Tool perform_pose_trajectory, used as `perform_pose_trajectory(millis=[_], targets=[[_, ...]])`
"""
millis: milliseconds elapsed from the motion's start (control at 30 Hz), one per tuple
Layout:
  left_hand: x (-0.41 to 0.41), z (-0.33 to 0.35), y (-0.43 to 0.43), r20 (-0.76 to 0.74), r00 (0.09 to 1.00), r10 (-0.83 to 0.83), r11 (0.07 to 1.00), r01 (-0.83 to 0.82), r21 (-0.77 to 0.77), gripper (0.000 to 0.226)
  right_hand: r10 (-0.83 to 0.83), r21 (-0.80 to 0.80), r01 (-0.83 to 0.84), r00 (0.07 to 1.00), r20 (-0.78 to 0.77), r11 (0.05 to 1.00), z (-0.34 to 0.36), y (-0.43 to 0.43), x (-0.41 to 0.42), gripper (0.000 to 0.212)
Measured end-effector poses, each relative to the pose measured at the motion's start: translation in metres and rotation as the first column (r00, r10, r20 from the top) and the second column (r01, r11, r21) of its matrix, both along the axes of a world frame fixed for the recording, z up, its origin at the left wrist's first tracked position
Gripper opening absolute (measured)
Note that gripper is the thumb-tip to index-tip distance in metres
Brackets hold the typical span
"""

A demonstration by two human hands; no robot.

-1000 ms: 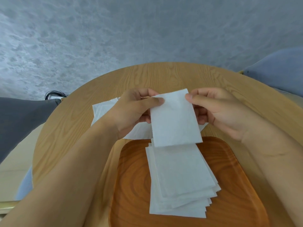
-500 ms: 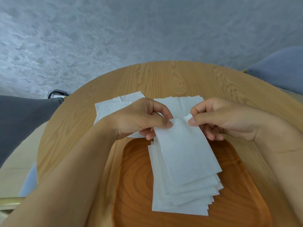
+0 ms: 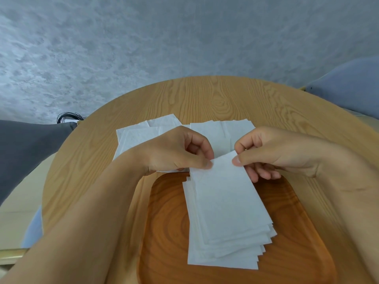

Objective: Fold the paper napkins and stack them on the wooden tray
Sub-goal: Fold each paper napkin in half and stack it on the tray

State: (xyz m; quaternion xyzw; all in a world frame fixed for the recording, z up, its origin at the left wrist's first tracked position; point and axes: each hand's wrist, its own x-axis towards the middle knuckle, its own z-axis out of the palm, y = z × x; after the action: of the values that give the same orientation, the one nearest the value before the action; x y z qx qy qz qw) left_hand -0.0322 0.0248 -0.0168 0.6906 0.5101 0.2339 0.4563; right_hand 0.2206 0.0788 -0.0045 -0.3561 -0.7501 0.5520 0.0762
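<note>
**A:** What could go wrong for us from here?

**B:** The stack (image 3: 225, 257) on the wooden tray (image 3: 164, 232) is already fanned at its near end, each sheet a little askew. If we release the folded napkin (image 3: 225, 197) while it sits crooked, we judge it will add to that fan. A lopsided pile may then slide toward the tray's near rim. Thin paper also clings to fingertips, so lifting off unevenly could drag the top sheet or spring its fold open.

**A:** And how do we hold it?

**B:** Our left hand (image 3: 174, 152) and right hand (image 3: 272, 154) sit close together over the tray's far edge, not touching each other. Each pinches one far corner of the folded napkin between thumb and forefinger, with the other fingers curled. The napkin's far end is raised slightly. The rest lies along the top of the stack, in the tray's middle.

**A:** What remains for us?

**B:** The unfolded napkins (image 3: 139, 138) lie on the table (image 3: 215, 99) just beyond the tray's far edge, partly hidden behind our hands.
</note>
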Motion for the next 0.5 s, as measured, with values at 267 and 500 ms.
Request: perform_pose_trajectory(millis=[267,500], targets=[[0.002,-0.009,0.008,0.009,0.98,0.199,0.942,-0.194,0.276,0.005,-0.414,0.322,0.446,0.895,-0.165,0.835,-0.017,0.018,-0.004,0.016],[-0.012,-0.025,0.021,-0.263,0.867,0.423,0.848,-0.276,0.452,0.025,-0.463,0.511,0.44,0.882,-0.091,0.738,-0.044,0.028,-0.01,0.015]])
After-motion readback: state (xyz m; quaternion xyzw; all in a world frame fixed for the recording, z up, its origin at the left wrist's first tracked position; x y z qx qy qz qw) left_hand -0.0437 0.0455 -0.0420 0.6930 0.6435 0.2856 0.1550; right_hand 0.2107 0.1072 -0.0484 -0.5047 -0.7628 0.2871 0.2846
